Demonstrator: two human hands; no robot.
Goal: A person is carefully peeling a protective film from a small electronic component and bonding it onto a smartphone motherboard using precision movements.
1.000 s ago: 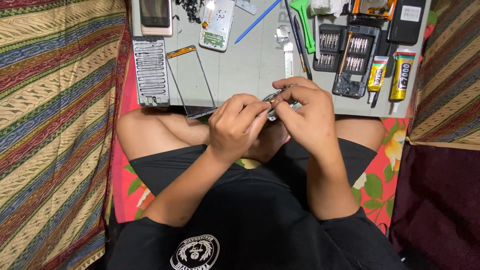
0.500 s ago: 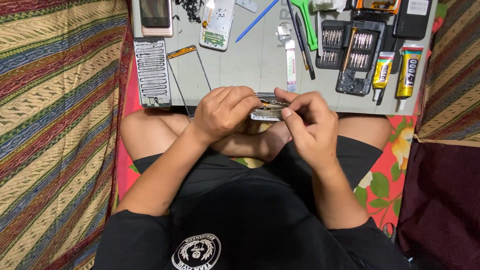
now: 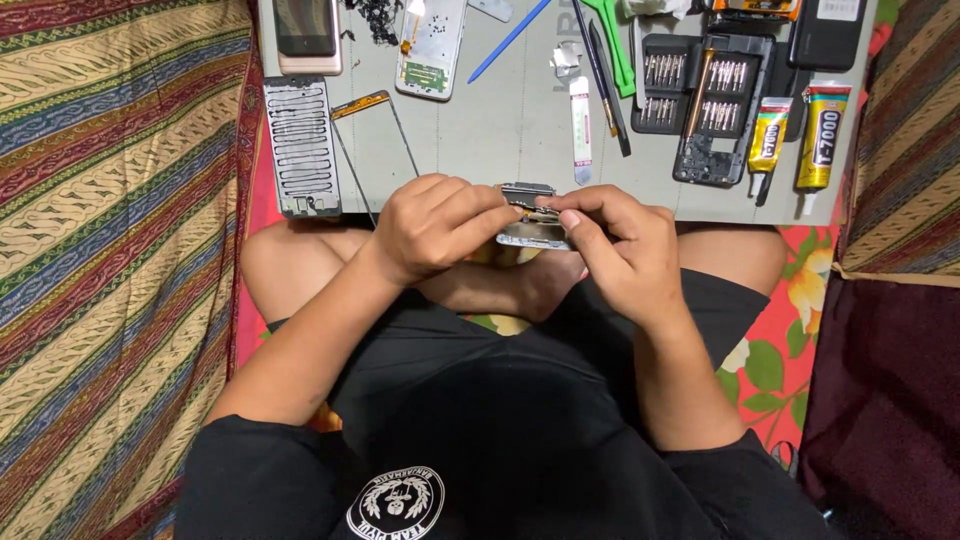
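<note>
We clamp left hand (image 3: pixel 435 230) and right hand (image 3: pixel 615 245) on one metal phone frame (image 3: pixel 530 215) | above lap, counter (image 3: pixel 500 130) edge | long axis left-right | two glue tubes (image 3: pixel 795 135) beyond.

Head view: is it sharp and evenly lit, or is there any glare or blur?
Head view: even, soft lighting, no harsh shadows; work mat and glue tubes sharp; both hands sharp; the small metal part mostly hidden by fingers.

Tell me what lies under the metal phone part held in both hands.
Under the metal phone part, the person's crossed legs show. The left hand and right hand cover its sides, hiding the rest.
</note>
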